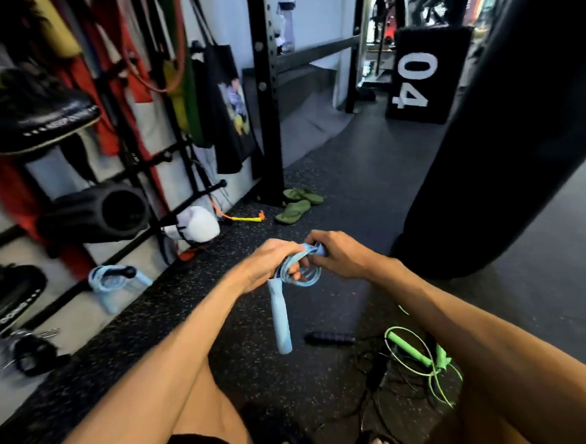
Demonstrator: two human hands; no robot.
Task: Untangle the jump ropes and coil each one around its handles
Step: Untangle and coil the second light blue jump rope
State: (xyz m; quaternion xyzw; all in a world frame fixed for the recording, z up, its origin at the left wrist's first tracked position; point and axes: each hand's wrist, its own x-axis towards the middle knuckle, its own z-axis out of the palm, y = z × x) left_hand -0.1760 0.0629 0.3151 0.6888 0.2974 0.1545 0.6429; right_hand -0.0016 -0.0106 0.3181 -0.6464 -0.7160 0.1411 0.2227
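A light blue jump rope [279,312] is held up in front of me, one handle hanging downward. My left hand [270,262] grips the top of that handle together with coiled loops of the blue cord [305,277]. My right hand [338,255] pinches the cord and the second blue handle end at the top right. On the floor at the lower right lies a green jump rope [416,351] with its thin cord looped loosely, tangled with a black rope [372,371]. A dark handle [329,338] lies just left of them.
A black punching bag [505,123] hangs on the right. A wall rack on the left holds pads, a white glove [195,224] and another coiled light blue rope [113,284]. Green sandals [297,202] lie by the black rack post [265,96]. My knees frame the lower view.
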